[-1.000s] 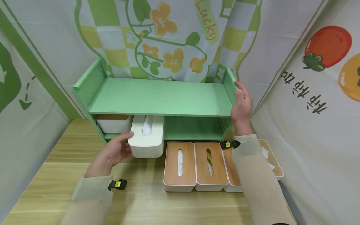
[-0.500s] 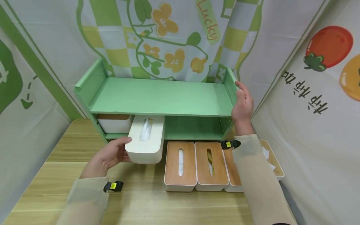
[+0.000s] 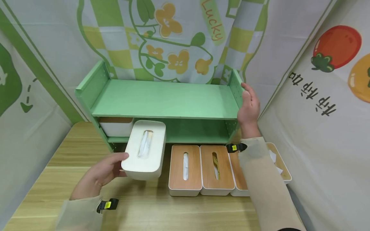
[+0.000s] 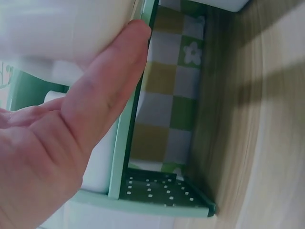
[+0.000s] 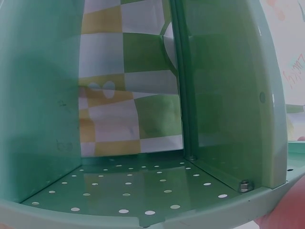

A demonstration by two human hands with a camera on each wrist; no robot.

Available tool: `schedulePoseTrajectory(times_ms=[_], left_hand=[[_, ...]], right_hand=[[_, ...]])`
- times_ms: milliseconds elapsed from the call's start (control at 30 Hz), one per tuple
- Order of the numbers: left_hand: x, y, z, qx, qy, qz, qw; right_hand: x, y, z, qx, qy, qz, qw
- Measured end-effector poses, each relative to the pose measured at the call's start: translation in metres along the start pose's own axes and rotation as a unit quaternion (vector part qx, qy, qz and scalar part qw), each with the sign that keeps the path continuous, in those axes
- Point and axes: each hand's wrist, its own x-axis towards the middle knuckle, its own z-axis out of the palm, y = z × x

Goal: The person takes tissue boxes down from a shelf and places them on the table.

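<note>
My left hand point(image 3: 99, 171) grips a white lidded tissue box point(image 3: 157, 144) by its left front side, thumb at the lid's edge. The box is tilted in front of the lower shelf, with tissue showing in its slot. In the left wrist view, fingers point(image 4: 105, 90) lie along the underside of the box point(image 4: 52, 28). My right hand point(image 3: 249, 107) rests with extended fingers against the right side panel of the green shelf point(image 3: 170, 99). In the right wrist view, only a bit of that hand point(image 5: 288, 207) shows beyond the perforated panel point(image 5: 128, 186).
A wood-topped tissue box point(image 3: 117, 126) stands at the left of the lower shelf. On the table point(image 3: 150, 208), several more wood-lidded boxes point(image 3: 192, 166) stand in a row before the shelf. Partly behind my right sleeve is a tray point(image 3: 284, 166) with white scraps.
My left hand has drawn the white tissue box out of the lower shelf, toward me and slightly left. The right hand stays on the side panel.
</note>
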Motion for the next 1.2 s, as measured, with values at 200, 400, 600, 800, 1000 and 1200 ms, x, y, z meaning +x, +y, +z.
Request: schedulePoseTrajectory(times_ms=[200,400,600,800,1000,1200], left_hand=[[-0.017,-0.005,0.000,0.022,-0.005,0.015,0.9996],[-0.030,-0.015,-0.001,0.010,-0.031,0.019,0.9993],[-0.042,-0.028,-0.004,-0.009,-0.041,-0.001,0.9991],[-0.043,-0.037,-0.009,-0.006,-0.025,-0.018,0.9995],[-0.038,-0.049,-0.008,0.016,0.000,-0.053,0.9985],[-0.035,-0.059,-0.006,0.045,0.050,-0.092,0.9935]], right_hand=[[0.001,0.003,0.001,-0.004,0.004,-0.005,1.000],[0.002,0.004,0.001,-0.003,-0.002,0.013,1.000],[-0.002,0.004,-0.001,-0.010,-0.003,0.012,1.000],[0.002,0.002,0.000,0.000,0.000,-0.003,1.000],[0.003,0.003,-0.001,0.003,0.005,0.003,1.000],[0.002,0.003,-0.001,0.006,0.003,0.006,1.000]])
